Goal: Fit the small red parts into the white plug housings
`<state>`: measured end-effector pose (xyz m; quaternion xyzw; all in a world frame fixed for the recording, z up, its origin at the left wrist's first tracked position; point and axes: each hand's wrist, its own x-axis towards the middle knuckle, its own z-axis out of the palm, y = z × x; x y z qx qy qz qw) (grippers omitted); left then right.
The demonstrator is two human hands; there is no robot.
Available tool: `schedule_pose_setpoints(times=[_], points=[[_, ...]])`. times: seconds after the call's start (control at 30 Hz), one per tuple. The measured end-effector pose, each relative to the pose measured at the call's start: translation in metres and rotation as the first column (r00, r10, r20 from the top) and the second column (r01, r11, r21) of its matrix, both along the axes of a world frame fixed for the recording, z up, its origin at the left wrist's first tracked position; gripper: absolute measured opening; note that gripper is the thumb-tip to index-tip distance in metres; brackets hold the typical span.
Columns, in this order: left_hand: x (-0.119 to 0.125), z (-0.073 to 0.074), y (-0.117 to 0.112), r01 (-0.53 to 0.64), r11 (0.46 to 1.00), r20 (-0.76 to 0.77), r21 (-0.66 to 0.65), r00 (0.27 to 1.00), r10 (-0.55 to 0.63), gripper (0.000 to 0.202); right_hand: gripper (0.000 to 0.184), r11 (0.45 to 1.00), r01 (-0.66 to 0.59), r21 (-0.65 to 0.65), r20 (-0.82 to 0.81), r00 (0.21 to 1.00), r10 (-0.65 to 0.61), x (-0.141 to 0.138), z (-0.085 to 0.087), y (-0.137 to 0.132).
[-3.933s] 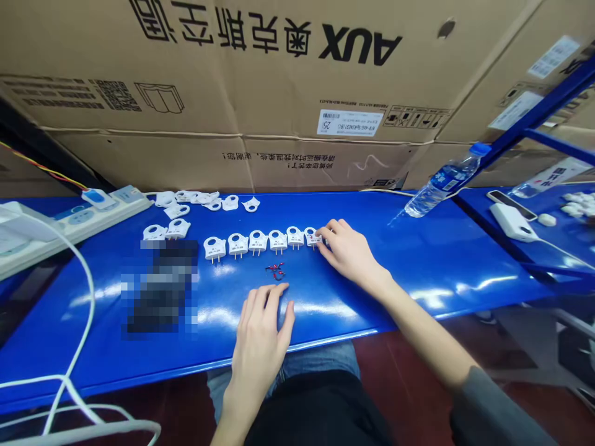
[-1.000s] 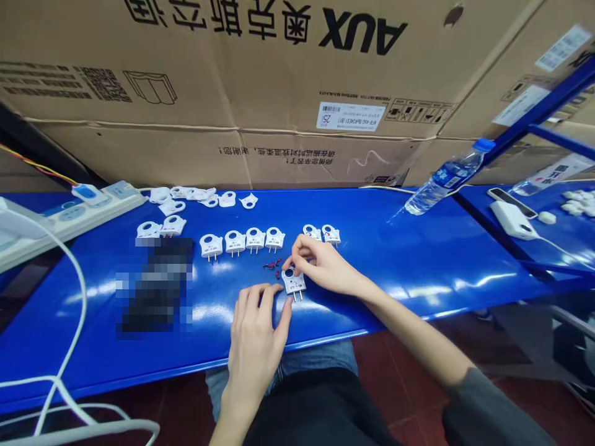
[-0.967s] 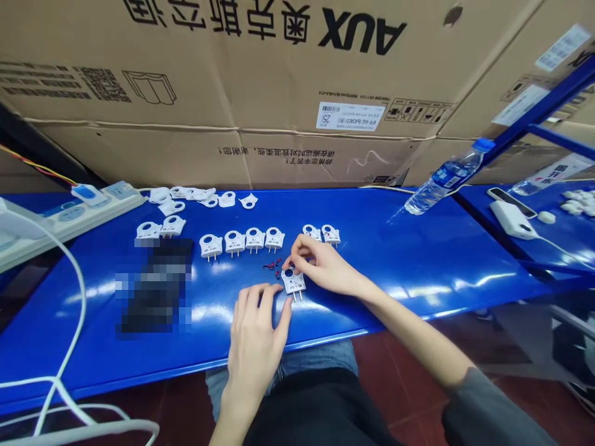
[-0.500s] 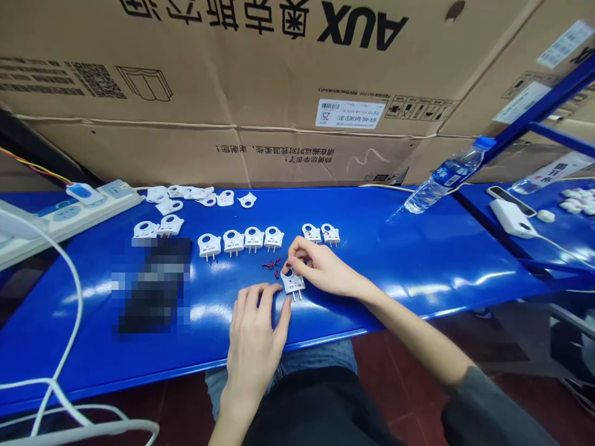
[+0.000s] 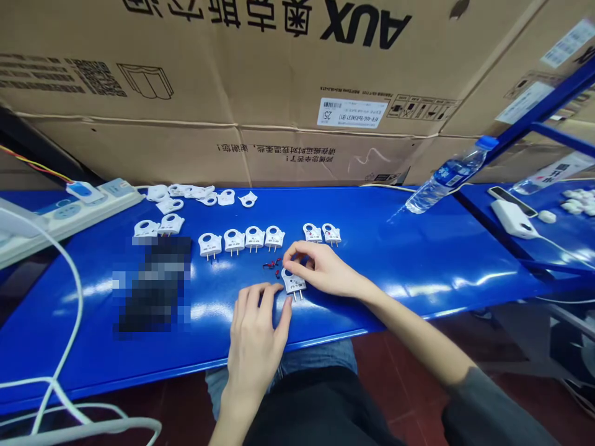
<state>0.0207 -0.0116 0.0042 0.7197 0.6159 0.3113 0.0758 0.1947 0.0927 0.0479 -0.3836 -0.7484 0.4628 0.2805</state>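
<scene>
A white two-pin plug housing (image 5: 294, 285) with a ring-shaped opening lies in front of me, its metal pins towards me. Over the ring end my right hand (image 5: 320, 267) is closed in a pinch; whatever its fingertips hold is hidden. My left hand (image 5: 258, 323) rests on the table with fingers extended and thumb apart, its tips close to the housing's left side. Small red and black wired parts (image 5: 271, 265) lie just beyond. Further back stand several similar housings (image 5: 255, 238) in a row, and two more (image 5: 312, 233) with red bits inside sit to the right.
Loose white shells (image 5: 186, 193) lie along the back by a cardboard box (image 5: 279, 148). A power strip (image 5: 69, 214) with cables and a blurred dark object (image 5: 155, 285) are at left. A water bottle (image 5: 449, 176) leans at right, near a blue metal frame (image 5: 525, 118).
My right hand has shifted very slightly over the housing, its fingertips now lower and covering more of the ring end. My left hand stays where it was.
</scene>
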Motion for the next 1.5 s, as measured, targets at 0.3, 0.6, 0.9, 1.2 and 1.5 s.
schedule_pose_setpoints(times=[0.3, 0.6, 0.9, 1.2, 1.5], points=[[0.0005, -0.0003, 0.0003, -0.004, 1.000, -0.024, 0.014, 1.000, 0.004, 0.022, 0.015, 1.000, -0.023, 0.014, -0.016, 1.000, 0.024, 0.0047, -0.0008, 0.0004], [-0.0002, 0.0010, -0.0001, -0.007, 1.000, -0.026, -0.009, 1.000, 0.007, 0.021, 0.013, 0.998, -0.002, -0.069, 0.011, 1.000, 0.003, 0.0049, -0.0006, -0.0018], [0.0012, 0.0015, 0.0001, -0.018, 1.000, -0.028, -0.009, 0.999, 0.018, 0.023, 0.015, 0.997, -0.042, -0.070, 0.046, 0.998, 0.045, 0.0083, 0.0004, -0.0005], [0.0009, 0.0009, 0.0001, -0.021, 1.000, -0.024, -0.009, 0.999, 0.021, 0.022, 0.013, 0.997, -0.049, 0.057, 0.188, 0.981, 0.038, 0.0069, 0.0025, 0.0000], [0.0013, 0.0005, 0.0007, -0.024, 1.000, -0.003, -0.004, 1.000, 0.024, 0.024, 0.012, 0.980, -0.059, 0.193, 0.259, 0.966, 0.007, 0.0099, -0.0047, 0.0010]])
